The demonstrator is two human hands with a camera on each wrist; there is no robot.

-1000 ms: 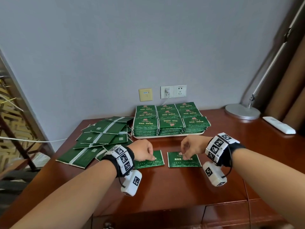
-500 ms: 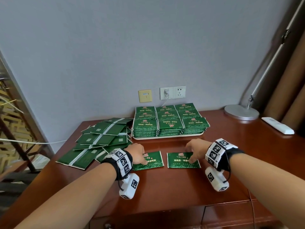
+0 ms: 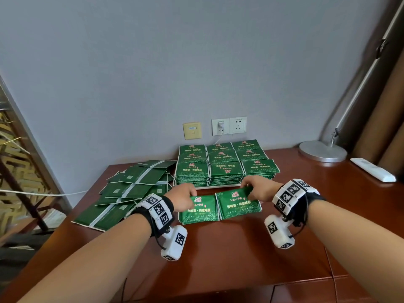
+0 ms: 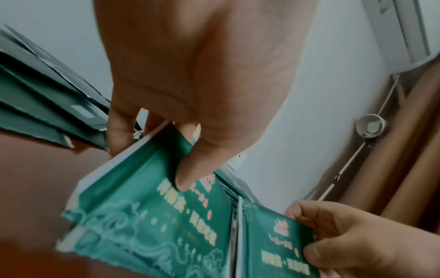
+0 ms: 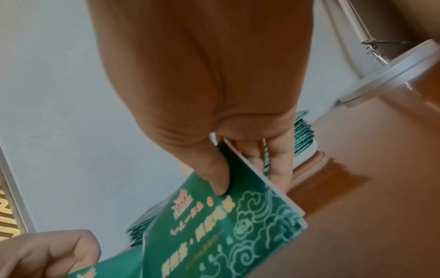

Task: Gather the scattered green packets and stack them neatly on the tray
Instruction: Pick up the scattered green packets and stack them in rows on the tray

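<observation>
We see a reddish-brown polished wooden bench set against a grey wall, with a wide bare stretch of its top between our forearms and its near edge. At the back, against the wall, a flat white tray carries neat stacks of green printed packets in three columns; only the tray's front rim shows under them. To its left a loose heap of larger dark green packets with white centre strips spreads toward the bench's left edge, one corner close to that edge. At the far right stand a round silver lamp base and a white remote control, well apart from the hands.

Just in front of the tray rim, we hold two green foil packets side by side, their inner edges touching or nearly so. The left hand pinches the left green packet at its upper part, thumb on the printed face and fingers behind. The right hand pinches the right green packet likewise, thumb on the front, fingers curled behind its top edge. Both packets tilt up at the far edge; whether their near edges touch the bench we cannot tell.
</observation>
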